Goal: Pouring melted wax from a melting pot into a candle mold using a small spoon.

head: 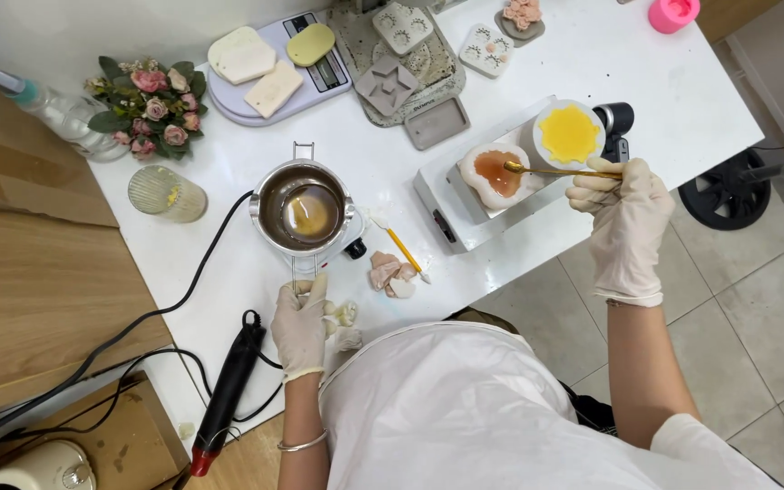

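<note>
Currently my right gloved hand pinches a slim gold spoon over the flower-shaped amber-filled mould; left gloved hand grips the steel melting pot's wire handle.

A home craft workshop: silicone moulds, melting pot, scale.

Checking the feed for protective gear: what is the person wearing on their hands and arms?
Both the left hand and right hand wear thin, pale, cream-white disposable gloves ending at the wrist. The forearms are bare. A slim silver bangle circles the left forearm. A white short-sleeved top covers the torso and upper arms.
</note>
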